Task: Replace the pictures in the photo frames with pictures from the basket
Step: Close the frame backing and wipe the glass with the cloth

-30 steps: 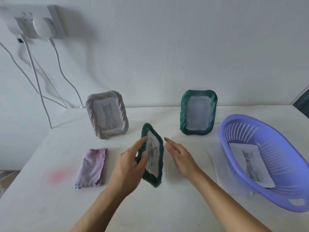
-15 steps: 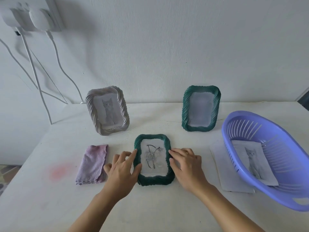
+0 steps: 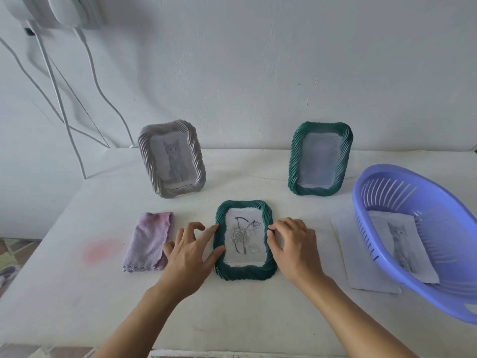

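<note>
Item one, I log a green photo frame (image 3: 245, 272) lying flat on the white table (image 3: 232, 313), holding a rose drawing (image 3: 244, 236). Left hand (image 3: 191, 251): fingers spread wide, index tip and thumb touching the flat frame's left rim. Right hand (image 3: 294, 250): fingers bent, tips against its right rim; I cannot tell if they grip. Behind it, to the left, a grey frame (image 3: 147, 161) stands with a cat picture (image 3: 174, 161); behind right stands a second green frame (image 3: 296, 161). Right of it is a purple basket (image 3: 359, 202) with a cat print (image 3: 402, 244) inside. Left of it lies a folded pink cloth (image 3: 149, 241).
</note>
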